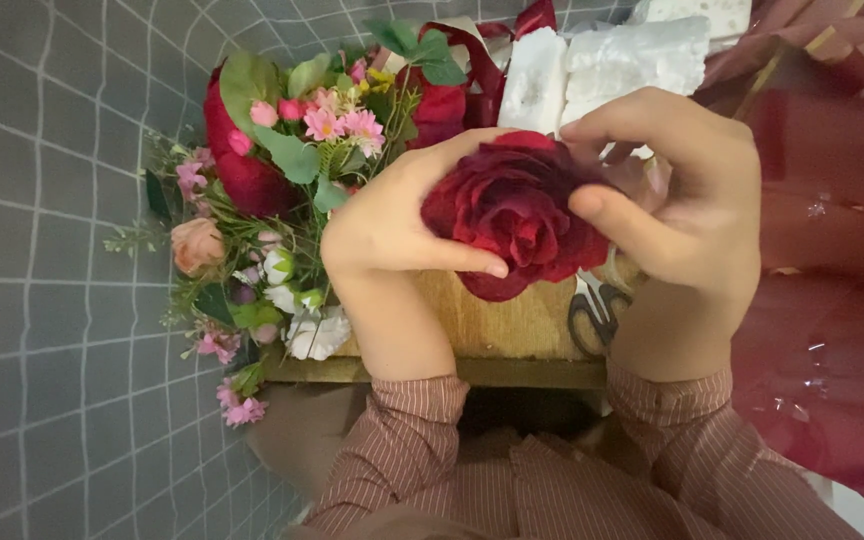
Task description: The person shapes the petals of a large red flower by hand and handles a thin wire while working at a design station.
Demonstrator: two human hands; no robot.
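A grey grid-patterned floor (42, 300) fills the left, dark red wrapping film (822, 330) the right, and between them a wooden counter (507, 325) carries a mixed bouquet (262, 190) of pink, white and red flowers, with white foam blocks (612, 65) behind. Over the counter's middle, the left hand (392, 215) and right hand (687, 205) both close around a dark red rose head (517, 215), thumbs pressed on its petals, while grey-handled scissors (592, 315) lie just beneath the right hand

Both hands, left (392, 225) and right (687, 210), curl inward, fingertips facing.
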